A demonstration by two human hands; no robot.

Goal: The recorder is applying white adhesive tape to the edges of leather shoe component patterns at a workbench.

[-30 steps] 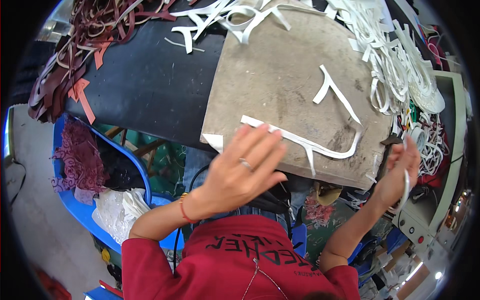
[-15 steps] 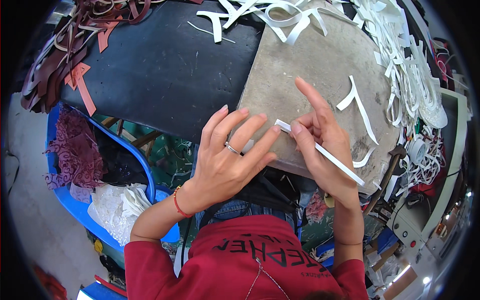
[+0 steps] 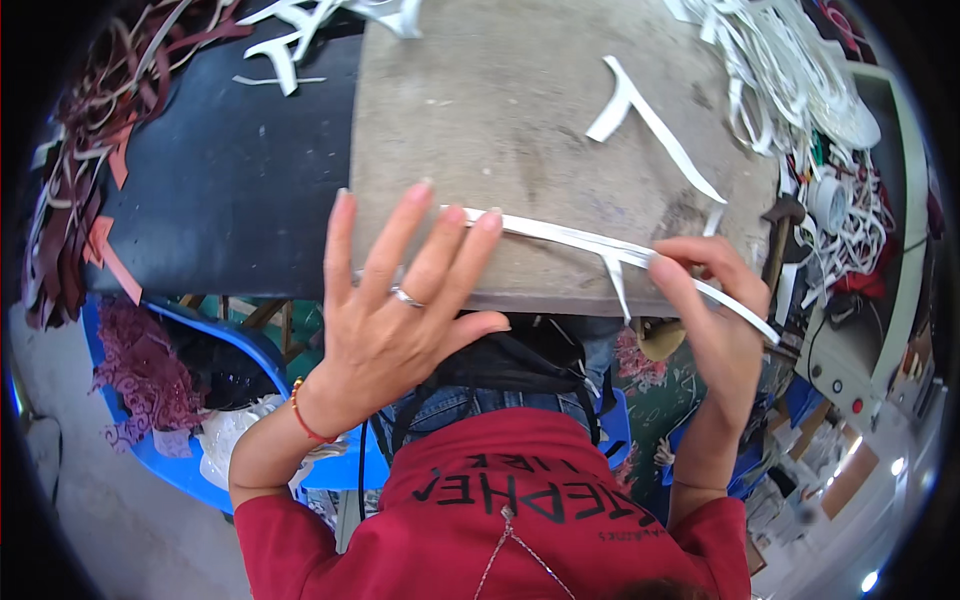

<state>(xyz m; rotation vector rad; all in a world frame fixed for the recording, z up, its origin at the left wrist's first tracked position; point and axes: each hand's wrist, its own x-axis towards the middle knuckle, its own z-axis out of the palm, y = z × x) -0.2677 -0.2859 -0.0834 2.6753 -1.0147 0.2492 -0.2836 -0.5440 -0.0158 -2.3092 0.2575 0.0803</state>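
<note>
A long, narrow white strip (image 3: 565, 234) lies along the near part of the grey worktop (image 3: 480, 130). My left hand (image 3: 390, 310) is spread flat, with fingertips pressing on the strip's left end. Between the thumb and fingers of my right hand (image 3: 720, 315), the strip is pinched farther along, and its tail sticks out past the hand. A short white branch (image 3: 615, 285) hangs down from under the strip over the table's front edge. Beyond the hands lies a forked white strip (image 3: 640, 105), apart from both of them.
White strips (image 3: 775, 60) heap at the far right, near a hammer (image 3: 780, 230). More white pieces (image 3: 290, 40) lie on the black mat (image 3: 240, 180). Brown strips (image 3: 75, 200) hang at the left. A blue bin (image 3: 180, 470) with scraps stands below left.
My right hand has moved right and nearer, drawing the strip out lengthwise from my left fingertips. My left hand has shifted left and now presses on its end. The view has swung right.
</note>
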